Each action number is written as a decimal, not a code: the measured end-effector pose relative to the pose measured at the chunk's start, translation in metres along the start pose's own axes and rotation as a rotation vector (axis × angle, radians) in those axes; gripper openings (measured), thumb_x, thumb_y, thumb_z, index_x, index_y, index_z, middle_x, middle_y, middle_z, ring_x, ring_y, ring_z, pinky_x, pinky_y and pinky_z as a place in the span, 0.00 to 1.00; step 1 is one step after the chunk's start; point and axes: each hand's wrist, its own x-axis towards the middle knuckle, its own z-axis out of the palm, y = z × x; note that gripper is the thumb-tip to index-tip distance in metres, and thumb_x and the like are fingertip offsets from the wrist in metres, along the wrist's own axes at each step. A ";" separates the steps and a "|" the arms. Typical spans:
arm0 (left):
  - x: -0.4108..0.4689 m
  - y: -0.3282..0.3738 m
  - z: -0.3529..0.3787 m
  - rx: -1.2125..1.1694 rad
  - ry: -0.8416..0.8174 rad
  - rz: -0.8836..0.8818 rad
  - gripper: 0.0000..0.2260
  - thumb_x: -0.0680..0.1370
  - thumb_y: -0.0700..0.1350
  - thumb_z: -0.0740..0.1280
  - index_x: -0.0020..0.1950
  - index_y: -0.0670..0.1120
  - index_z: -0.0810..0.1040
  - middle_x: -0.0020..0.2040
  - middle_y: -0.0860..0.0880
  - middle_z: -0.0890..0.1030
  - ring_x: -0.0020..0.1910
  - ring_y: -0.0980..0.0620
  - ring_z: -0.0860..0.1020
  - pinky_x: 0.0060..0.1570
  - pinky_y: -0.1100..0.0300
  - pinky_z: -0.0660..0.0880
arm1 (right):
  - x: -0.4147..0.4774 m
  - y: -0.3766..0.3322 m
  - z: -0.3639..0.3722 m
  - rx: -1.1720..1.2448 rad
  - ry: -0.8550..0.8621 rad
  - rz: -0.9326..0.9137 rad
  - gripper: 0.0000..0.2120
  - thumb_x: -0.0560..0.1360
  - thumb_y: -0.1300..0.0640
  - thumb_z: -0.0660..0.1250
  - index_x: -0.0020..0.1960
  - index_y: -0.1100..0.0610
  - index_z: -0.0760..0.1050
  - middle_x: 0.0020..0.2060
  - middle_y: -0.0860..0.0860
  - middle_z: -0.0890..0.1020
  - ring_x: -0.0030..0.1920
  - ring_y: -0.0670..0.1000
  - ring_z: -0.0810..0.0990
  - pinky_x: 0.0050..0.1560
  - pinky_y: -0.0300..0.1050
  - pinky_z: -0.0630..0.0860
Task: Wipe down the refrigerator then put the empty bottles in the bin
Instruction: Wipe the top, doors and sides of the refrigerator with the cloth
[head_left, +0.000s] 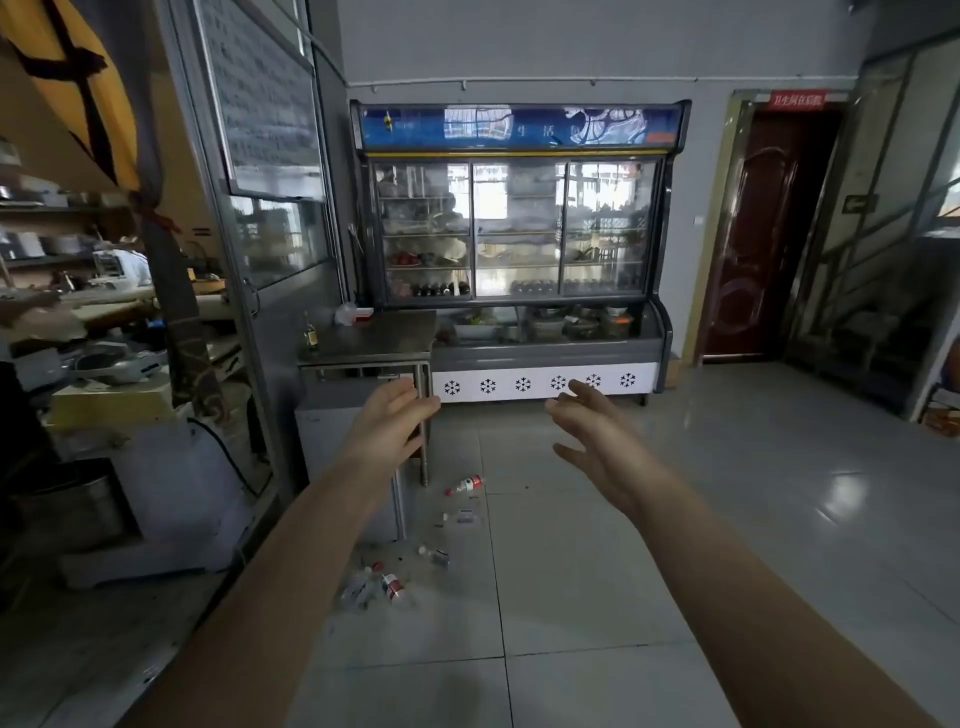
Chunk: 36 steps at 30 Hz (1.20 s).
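against the far wall stands the refrigerator (519, 234), a tall glass-fronted case with a white snowflake panel at its foot. no cloth is out, so the wiping looks unstarted. left of the refrigerator a brushed steel table (369, 338) butts its side. in front of the refrigerator, empty bottles (465, 486) of clear plastic with red labels lie scattered on glossy floor tiles (727, 519); no bin shows. the left hand (389, 415) and right hand (592, 423) hover before the refrigerator, fingers spread, holding nothing.

The fridge (519, 249) has a blue top sign and black snowflakes on white below; the door (753, 234) at right is dark red.
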 end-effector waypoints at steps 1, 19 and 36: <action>0.007 0.000 0.008 -0.009 0.011 0.010 0.24 0.76 0.41 0.66 0.71 0.46 0.65 0.69 0.49 0.69 0.59 0.55 0.70 0.59 0.60 0.68 | 0.007 -0.001 -0.005 0.002 0.005 -0.007 0.29 0.73 0.58 0.69 0.71 0.52 0.63 0.67 0.51 0.69 0.66 0.51 0.69 0.66 0.55 0.67; 0.166 -0.025 0.153 -0.045 0.062 -0.010 0.19 0.77 0.43 0.65 0.67 0.45 0.68 0.59 0.50 0.75 0.51 0.59 0.74 0.56 0.59 0.70 | 0.204 -0.016 -0.123 -0.003 -0.081 0.037 0.26 0.74 0.57 0.68 0.70 0.52 0.64 0.62 0.49 0.73 0.62 0.48 0.72 0.65 0.52 0.68; 0.402 -0.071 0.168 -0.116 0.081 -0.061 0.12 0.76 0.42 0.66 0.58 0.50 0.70 0.52 0.50 0.77 0.55 0.54 0.74 0.59 0.57 0.71 | 0.434 0.022 -0.118 0.001 -0.061 0.053 0.25 0.74 0.58 0.68 0.69 0.51 0.65 0.62 0.49 0.73 0.63 0.49 0.72 0.66 0.54 0.68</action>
